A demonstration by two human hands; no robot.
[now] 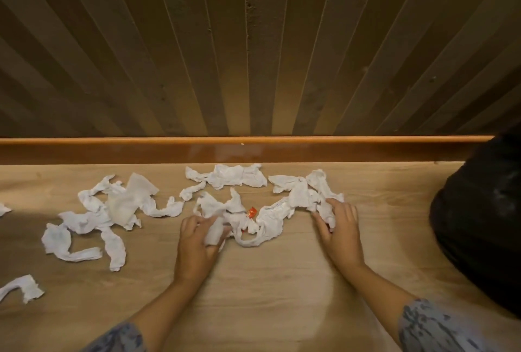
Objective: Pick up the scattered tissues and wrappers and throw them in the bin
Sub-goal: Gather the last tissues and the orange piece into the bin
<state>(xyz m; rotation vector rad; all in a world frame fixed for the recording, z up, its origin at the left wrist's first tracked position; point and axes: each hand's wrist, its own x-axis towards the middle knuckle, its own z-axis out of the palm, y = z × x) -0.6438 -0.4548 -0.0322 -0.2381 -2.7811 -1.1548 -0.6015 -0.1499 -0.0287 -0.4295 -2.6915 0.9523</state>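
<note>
White crumpled tissues [225, 210] lie strewn over the wooden floor [267, 281], most of them in a band just in front of the orange skirting board [112, 151], with a small red wrapper [251, 212] showing among the middle ones. The left hand [197, 244] has its fingers curled around a wad of tissue near the centre. The right hand [338, 227] rests on the tissues at the right end of the band, fingers bent over a twisted piece; whether it has a firm hold I cannot tell. More tissues [93, 219] lie apart to the left, and one strip [22, 288] sits alone near the lower left edge.

This looks like the gathering step, with little or nothing yet cleared. The next move seems to call for drawing both handfuls together, wrapper included, and carrying them right to the black bin bag [485, 224], which sits close beside the right arm.
</note>
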